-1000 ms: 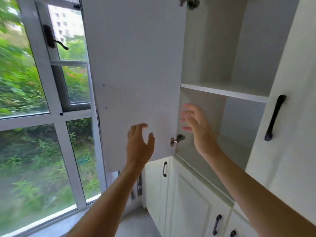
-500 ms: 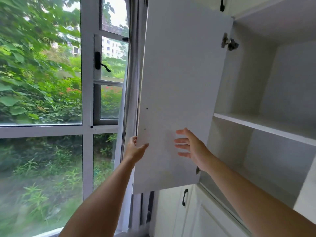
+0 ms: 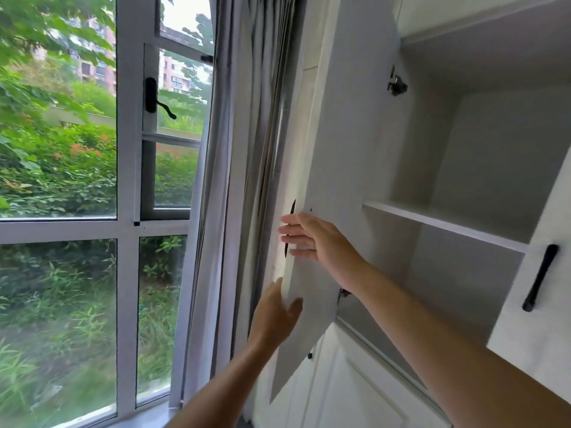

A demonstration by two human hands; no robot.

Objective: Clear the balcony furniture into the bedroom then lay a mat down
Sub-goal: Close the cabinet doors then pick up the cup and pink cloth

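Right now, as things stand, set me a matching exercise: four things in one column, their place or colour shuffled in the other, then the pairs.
Column one:
1. curtain
2. window handle
3. shelf
4. right hand

Column two:
A. inside the open cabinet
B. black, on the window frame
C. grey, hanging beside the cabinet door
D. fingers at the cabinet door's free edge

Pairs: 1-C, 2-B, 3-A, 4-D.

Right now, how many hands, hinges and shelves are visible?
Hands: 2, left hand and right hand, both on the door
Hinges: 2
Shelves: 1
Total: 5
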